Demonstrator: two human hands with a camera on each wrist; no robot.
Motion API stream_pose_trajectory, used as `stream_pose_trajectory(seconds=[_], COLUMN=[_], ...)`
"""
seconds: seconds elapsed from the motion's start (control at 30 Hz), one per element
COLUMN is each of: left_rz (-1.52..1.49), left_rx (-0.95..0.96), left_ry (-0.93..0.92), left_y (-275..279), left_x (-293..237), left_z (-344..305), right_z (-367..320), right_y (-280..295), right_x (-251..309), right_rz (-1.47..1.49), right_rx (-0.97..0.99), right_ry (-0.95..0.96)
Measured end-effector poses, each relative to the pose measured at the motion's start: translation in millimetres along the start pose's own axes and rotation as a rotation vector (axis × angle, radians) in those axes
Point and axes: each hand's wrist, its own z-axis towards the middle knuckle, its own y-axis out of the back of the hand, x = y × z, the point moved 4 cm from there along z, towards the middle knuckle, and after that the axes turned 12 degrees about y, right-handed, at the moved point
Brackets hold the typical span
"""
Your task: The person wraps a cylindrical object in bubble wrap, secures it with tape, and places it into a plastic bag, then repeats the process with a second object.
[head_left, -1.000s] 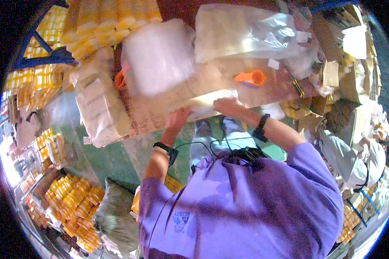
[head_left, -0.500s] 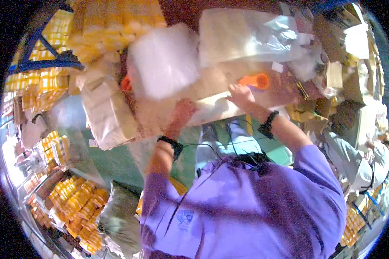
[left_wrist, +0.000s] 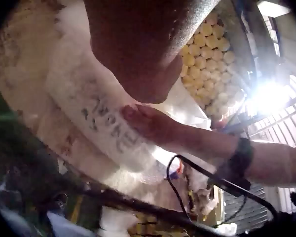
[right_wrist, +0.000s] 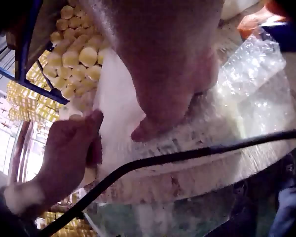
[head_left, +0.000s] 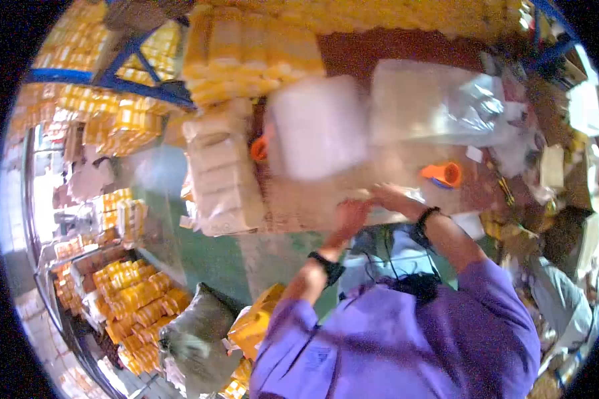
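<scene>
In the head view a pale plastic package (head_left: pixel 381 215) lies along the front edge of the work table, largely covered by the hands. Black handwriting marks the same package (left_wrist: pixel 106 118) in the left wrist view. The left hand (head_left: pixel 354 216) has its fingers bent at the package's left side; the right wrist view shows this left hand (right_wrist: pixel 71 148) with thumb and fingers at the plastic's edge. Close beside it, the right hand (head_left: pixel 394 199) rests on top, its fingers fairly straight. Seen from the left wrist, the right hand (left_wrist: pixel 153 124) touches the written surface.
Farther back are a blurred white stack (head_left: pixel 318 126) and a large clear-wrapped bundle (head_left: pixel 432 100). Orange tape dispensers (head_left: pixel 446 174) stand beyond the hands. Wrapped brown packs (head_left: pixel 223 176) lie at left, yellow rolls (head_left: pixel 246 53) behind. A dark cable (right_wrist: pixel 153 160) crosses the right wrist view.
The hands have come together from about a package's width apart, the right hand moving in towards the left. The head view has shifted, so the table appears lower and farther right.
</scene>
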Motion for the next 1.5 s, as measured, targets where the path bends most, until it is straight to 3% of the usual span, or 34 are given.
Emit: stream_pose_trajectory(seconds=[0.03,0.07,0.13,0.2,0.27,0.37,0.4,0.5,0.6,0.7,0.8,0.87,0.9,0.97,1.0,1.07,1.17,1.27,1.37,1.4,1.5], left_rz=[-0.099,-0.187,-0.511,-0.402,0.107,-0.720,-0.696,-0.650,-0.397,-0.399,-0.406,-0.354,-0.318,-0.165,-0.049,0.044,-0.039,-0.123,-0.124,-0.093,-0.035], left_rx=[0.174,0.351,0.447,0.319,-0.037,-0.175,-0.136,-0.163,-0.044,-0.115,-0.108,-0.086,-0.068,-0.086,-0.125,-0.156,-0.153,-0.246,-0.273,-0.256,-0.295], left_ry=[0.156,0.311,0.537,0.474,0.094,0.677,0.630,0.452,0.528,0.341,0.226,0.210,0.230,0.285,0.317,0.338,0.309,0.250,0.222,0.245,0.250], left_y=[-9,-19,-80,-95,-86,-85,-43,-25,-21,10,4,-2,-1,5,11,13,5,2,4,7,8], left_x=[3,8,44,57,41,23,4,-13,-14,-24,-7,-4,-5,-10,-20,-27,-26,-20,-23,-28,-33], left_z=[-23,-43,-58,-61,-56,-27,-21,-9,-5,1,5,2,0,-9,-12,-14,-23,-19,-21,-20,-20], right_z=[-5,-10,-12,-17,-23,-26,-29,-35,-44,-73,-118,-139,-143,-157,-164,-157,-151,-143,-112,-93,-46], right_y=[0,-2,-7,-22,-37,-43,-34,-27,-27,-2,60,74,77,63,31,42,84,82,100,115,110], right_x=[6,5,-2,-4,-5,14,27,46,43,4,-38,-50,-58,-97,-151,-154,-100,-86,-6,38,67], right_rz=[-0.102,0.004,0.211,0.222,0.367,0.316,0.181,0.225,0.539,0.199,-0.627,-0.867,-0.825,-0.882,-0.982,-1.053,-0.430,-0.258,-0.173,-0.105,0.001], right_rx=[0.021,0.033,0.037,-0.024,-0.099,-0.122,-0.180,-0.178,-0.258,-0.293,-0.774,-0.849,-0.771,-0.670,-0.651,-0.692,-0.484,-0.371,-0.083,-0.083,0.224], right_ry=[-0.006,-0.112,-0.309,-0.302,-0.250,-0.180,-0.167,-0.161,0.147,-0.127,-0.143,-0.264,-0.381,-0.417,-0.337,-0.295,-0.480,-0.284,-0.410,-0.334,-0.400])
